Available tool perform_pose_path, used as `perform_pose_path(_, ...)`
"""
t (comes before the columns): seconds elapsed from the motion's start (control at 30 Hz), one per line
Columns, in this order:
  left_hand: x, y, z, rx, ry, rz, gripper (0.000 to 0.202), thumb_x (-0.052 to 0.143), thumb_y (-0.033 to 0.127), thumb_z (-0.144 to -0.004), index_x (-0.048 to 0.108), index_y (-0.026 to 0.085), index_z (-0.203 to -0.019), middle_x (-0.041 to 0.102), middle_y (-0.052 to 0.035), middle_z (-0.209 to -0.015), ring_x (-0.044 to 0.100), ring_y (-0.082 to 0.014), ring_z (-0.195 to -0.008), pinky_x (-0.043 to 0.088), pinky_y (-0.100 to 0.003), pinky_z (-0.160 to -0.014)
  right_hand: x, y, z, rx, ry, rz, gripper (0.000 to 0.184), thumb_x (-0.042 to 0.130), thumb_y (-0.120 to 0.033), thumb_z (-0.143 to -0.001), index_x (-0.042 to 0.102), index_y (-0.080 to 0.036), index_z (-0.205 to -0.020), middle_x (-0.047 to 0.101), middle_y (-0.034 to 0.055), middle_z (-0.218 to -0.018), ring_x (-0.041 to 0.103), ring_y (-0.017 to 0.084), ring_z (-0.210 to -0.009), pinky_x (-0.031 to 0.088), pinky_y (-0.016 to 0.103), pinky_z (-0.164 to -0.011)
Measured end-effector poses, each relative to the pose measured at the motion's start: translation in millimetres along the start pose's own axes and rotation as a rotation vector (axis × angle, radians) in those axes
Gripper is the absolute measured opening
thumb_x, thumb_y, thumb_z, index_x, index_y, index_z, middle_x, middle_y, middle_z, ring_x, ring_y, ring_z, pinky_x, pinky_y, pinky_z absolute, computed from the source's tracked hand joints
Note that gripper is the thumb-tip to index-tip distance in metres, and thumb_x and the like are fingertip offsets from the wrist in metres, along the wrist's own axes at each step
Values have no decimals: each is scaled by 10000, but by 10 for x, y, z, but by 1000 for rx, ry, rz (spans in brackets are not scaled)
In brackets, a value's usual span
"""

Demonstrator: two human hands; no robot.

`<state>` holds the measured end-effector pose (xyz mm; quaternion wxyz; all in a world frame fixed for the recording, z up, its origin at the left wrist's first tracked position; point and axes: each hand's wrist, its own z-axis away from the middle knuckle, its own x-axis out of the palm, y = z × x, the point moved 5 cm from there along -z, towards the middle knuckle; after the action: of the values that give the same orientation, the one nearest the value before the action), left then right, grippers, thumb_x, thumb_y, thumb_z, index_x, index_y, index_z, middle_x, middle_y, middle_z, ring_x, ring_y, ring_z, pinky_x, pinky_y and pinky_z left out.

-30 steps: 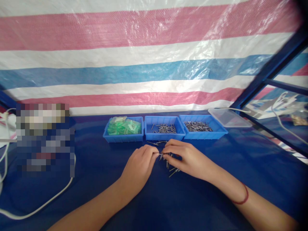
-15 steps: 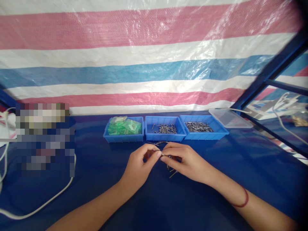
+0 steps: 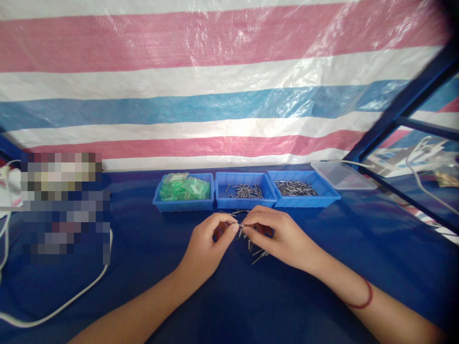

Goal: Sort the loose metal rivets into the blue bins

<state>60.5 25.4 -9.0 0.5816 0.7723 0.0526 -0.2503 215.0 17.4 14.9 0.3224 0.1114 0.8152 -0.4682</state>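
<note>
My left hand [image 3: 215,236] pinches a thin metal pin [image 3: 233,222] between thumb and fingertips. Facing it, my right hand [image 3: 274,234] is closed in a pinch at the tip of a small metal piece [image 3: 241,226]; whether this is part of the same pin I cannot tell. Several loose metal pins [image 3: 258,255] lie on the blue table below my right fingers. More pins [image 3: 234,212] rest between my hands and the middle bin [image 3: 245,204], which holds a pile of similar metal pins [image 3: 247,191].
A blue bin [image 3: 184,206] of green plastic packets stands at the left of the row. The right bin [image 3: 324,193] contains small metal parts [image 3: 296,188]. Behind it lies a clear lid [image 3: 344,177]. A white cable [image 3: 82,292] curves across the table's left side. Striped sheeting forms the back.
My right fingertips have drawn slightly up and away from my left ones, exposing more of the small metal piece between them. My left hand stays nearly still.
</note>
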Motion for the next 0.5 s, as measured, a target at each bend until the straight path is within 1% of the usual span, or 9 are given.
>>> perform_pose_path(0.17,44,2,-1,50,-52,-83,128,504,266,-901,611,196,-900,658,-9,-839,594,-143,-732,461,-245,-676,-72,-30,20,-25,61,45,106,555,-193,-863,661,-200,-854,632,47,-825,557,133,-662,456,267,-598)
perform_pose_path(0.3,93,25,22,135,-87,-288,101,519,251,-894,596,204,-940,653,-14,-886,591,-170,-813,453,-286,-747,-173,-78,26,-43,101,86,106,549,-202,-869,655,-201,-869,630,41,-818,545,132,-651,450,264,-588)
perform_pose_path(0.33,108,35,30,159,-101,-355,112,533,259,-889,592,200,-963,651,-22,-908,585,-186,-849,448,-310,-777,-232,-75,26,-40,125,113,108,546,-207,-872,653,-201,-861,633,41,-821,547,134,-656,448,266,-589)
perform_pose_path(0.4,140,50,42,198,-133,-489,164,561,299,-878,594,194,-1000,647,-39,-959,568,-219,-908,434,-355,-810,-417,-29,34,-9,219,194,109,550,-230,-873,652,-205,-843,643,44,-836,557,145,-669,444,274,-591)
perform_pose_path(0.5,176,39,44,220,-167,-636,192,570,330,-877,615,201,-1012,632,-53,-1021,559,-238,-924,428,-380,-797,-797,156,94,97,426,343,118,570,-292,-863,653,-214,-833,649,42,-833,567,162,-667,441,291,-591)
